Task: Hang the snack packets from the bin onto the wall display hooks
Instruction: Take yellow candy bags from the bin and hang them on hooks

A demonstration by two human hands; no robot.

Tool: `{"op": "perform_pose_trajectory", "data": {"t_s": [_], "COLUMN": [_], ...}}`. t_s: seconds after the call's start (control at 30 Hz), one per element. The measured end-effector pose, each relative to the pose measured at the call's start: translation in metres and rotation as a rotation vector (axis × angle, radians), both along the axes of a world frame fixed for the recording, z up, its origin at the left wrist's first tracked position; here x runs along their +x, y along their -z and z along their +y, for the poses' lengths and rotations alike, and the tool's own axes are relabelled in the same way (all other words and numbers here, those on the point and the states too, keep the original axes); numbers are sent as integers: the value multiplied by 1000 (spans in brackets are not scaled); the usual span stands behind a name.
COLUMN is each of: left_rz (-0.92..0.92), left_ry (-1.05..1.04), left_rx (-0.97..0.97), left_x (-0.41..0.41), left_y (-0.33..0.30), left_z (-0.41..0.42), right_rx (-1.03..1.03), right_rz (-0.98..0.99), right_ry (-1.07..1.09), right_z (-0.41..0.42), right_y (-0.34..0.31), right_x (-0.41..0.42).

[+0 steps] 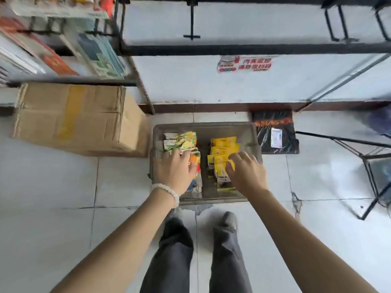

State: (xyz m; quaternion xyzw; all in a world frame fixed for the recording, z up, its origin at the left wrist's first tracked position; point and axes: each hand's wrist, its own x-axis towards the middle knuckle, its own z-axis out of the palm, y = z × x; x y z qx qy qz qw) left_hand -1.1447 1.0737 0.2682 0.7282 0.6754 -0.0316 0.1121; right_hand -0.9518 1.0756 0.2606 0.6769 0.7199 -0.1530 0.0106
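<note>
A clear grey bin sits on the floor tiles below the wall. Its left side holds a row of green-and-orange snack packets; its right side holds yellow snack packets. My left hand, with a white bead bracelet at the wrist, lies on the near green-and-orange packets, fingers curled over their tops. My right hand pinches the top of a near yellow packet between thumb and fingers. Black wall display hooks jut from a dark rail above, bare.
A cardboard box stands left of the bin. A black packet lies on the floor to its right. A rack with hung packets fills the upper left. A black metal frame stands at right. My legs are below the bin.
</note>
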Motion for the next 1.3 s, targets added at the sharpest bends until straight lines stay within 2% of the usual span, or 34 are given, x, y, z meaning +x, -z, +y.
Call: {"op": "perform_pose_trajectory", "data": {"t_s": [0.33, 0.57, 0.83, 1.07, 1.3], "left_rz": [78, 98, 54, 0, -79], "left_ry": [-182, -130, -89, -37, -151], "left_rx": [-321, -343, -311, -294, -288], "left_x": [55, 93, 114, 130, 144], "left_y": [177, 294, 416, 476, 489], "left_z": [-59, -39, 6, 34, 37], "right_rx": [-321, -425, -471, -379, -351], "right_rz": [0, -36, -50, -109, -100], "right_ry": [21, -49, -66, 9, 29], "right_z": [-13, -3, 20, 38, 32], "right_y": [165, 283, 407, 459, 463], "right_x": [92, 116, 99, 99, 99]}}
